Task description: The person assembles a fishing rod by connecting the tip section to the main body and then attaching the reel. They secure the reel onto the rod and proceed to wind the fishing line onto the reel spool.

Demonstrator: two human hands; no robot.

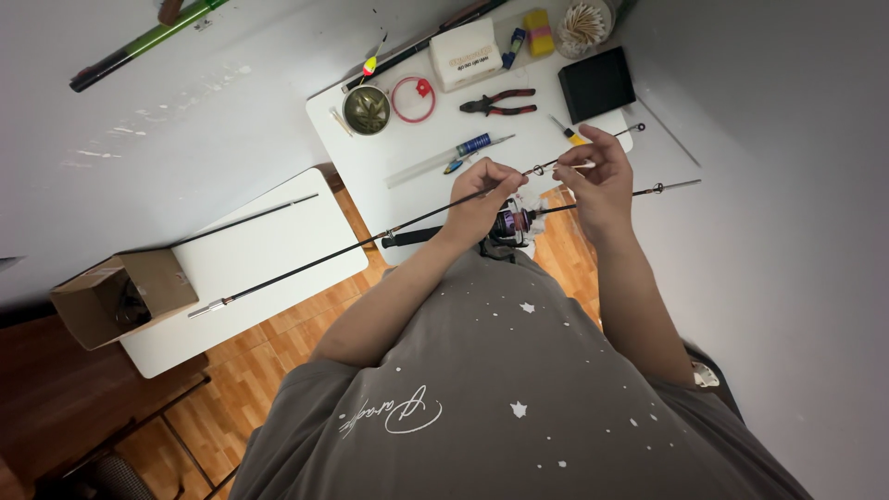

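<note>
The white bench [417,157] fills the upper middle of the head view, with a second white bench [250,268] lower left that carries an open cardboard box [120,296] at its near corner. Across both runs the longest thing in sight, a thin dark fishing rod section [306,264]: its long axis slants from a metal-capped butt end low at the left, over the second bench, up and to the right through both hands, to a small ring guide at its tip near the black box [597,83]. So the rod lies crosswise in front of the person, pointing tip-right and away. The left hand [483,196] is closed round the rod at mid-length, just above a spinning reel [511,222] that sits below on a second rod piece reaching right toward the wall. The right hand [597,176] is nearer the tip, fingers half curled and pinched narrowly at the rod close to a line guide; whether it holds line as well is too fine to tell. Behind the hands on the bench lie red-handled pliers [500,104], a white box [466,56], a red ring of line [413,99], a round green tin [367,109], a blue pen-like tool [474,145] and a jar of thin sticks [583,26].
</note>
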